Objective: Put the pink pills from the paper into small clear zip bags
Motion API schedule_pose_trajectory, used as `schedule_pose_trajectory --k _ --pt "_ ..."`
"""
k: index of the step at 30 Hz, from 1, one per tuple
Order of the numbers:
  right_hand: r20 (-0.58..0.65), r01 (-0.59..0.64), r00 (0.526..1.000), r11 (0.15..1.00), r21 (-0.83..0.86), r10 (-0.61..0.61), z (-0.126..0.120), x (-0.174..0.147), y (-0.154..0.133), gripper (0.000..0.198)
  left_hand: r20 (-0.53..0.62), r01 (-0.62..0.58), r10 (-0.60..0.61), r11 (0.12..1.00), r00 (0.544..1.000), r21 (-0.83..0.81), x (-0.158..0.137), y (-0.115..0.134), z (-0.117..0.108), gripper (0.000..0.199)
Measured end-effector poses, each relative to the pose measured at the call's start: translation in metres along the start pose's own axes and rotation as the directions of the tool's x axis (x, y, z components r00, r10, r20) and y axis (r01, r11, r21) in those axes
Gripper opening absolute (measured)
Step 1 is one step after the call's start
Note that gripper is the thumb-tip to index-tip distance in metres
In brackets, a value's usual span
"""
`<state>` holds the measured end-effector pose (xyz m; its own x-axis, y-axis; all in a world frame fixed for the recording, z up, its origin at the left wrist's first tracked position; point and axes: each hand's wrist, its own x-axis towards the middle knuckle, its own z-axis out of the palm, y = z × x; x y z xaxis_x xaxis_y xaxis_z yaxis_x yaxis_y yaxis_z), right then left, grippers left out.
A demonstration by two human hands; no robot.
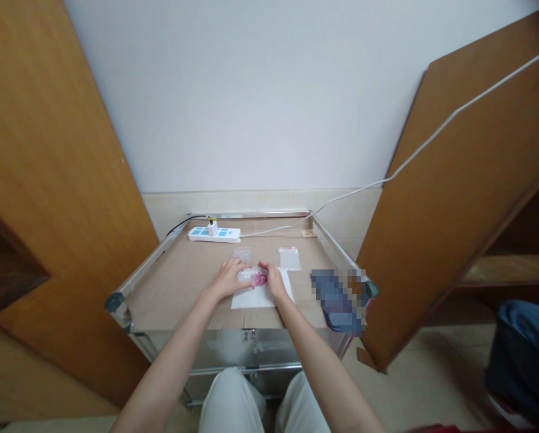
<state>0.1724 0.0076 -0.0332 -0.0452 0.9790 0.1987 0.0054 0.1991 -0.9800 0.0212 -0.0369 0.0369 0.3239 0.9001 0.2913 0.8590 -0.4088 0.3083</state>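
Observation:
A clear plastic bag with small pink beads lies between my hands, over a white sheet of paper. My left hand grips the bag from the left, its thumb at the near edge and its fingers at the far edge. On the other side, my right hand holds the bag's right end beside the beads, with the thumb side toward it. Beyond my left fingers is a flat clear bag, partly covered. Another flat clear bag rests past my right hand.
A cardboard-covered cart top has a raised metal rim. At its back left sits a white power strip with a plug; a white cable runs right. A dark blurred item lies at right. Wooden furniture flanks the cart.

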Motion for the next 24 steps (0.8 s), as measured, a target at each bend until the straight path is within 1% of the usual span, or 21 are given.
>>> schedule_pose_trajectory --k 4,7,12,15,20,24 --pt "0.034 0.034 0.999 0.998 -0.052 -0.033 0.001 0.0 0.003 0.049 0.058 -0.048 0.045 0.998 0.997 0.048 0.011 0.007 -0.001 0.05" --pt "0.038 0.079 0.996 0.993 -0.088 -0.075 0.001 -0.002 -0.001 0.048 0.071 -0.083 0.078 0.995 0.994 0.057 0.016 0.015 -0.002 0.049" --pt "0.081 0.142 0.988 0.977 -0.158 -0.13 0.001 -0.004 -0.004 0.05 0.094 -0.084 0.074 0.991 0.993 0.104 0.021 0.022 -0.002 0.046" --pt "0.075 0.145 0.988 0.971 -0.192 -0.133 0.001 -0.004 -0.004 0.049 0.1 -0.096 0.083 0.987 0.991 0.128 0.023 0.022 -0.001 0.046" --pt "0.058 0.139 0.99 0.975 -0.171 -0.13 0.001 -0.002 -0.003 0.046 0.09 -0.119 0.107 0.983 0.99 0.139 0.023 0.02 0.0 0.048" --pt "0.032 0.107 0.994 0.99 -0.097 -0.104 0.0 -0.002 0.0 0.045 0.071 -0.092 0.086 0.992 0.994 0.083 0.021 0.019 -0.002 0.049"
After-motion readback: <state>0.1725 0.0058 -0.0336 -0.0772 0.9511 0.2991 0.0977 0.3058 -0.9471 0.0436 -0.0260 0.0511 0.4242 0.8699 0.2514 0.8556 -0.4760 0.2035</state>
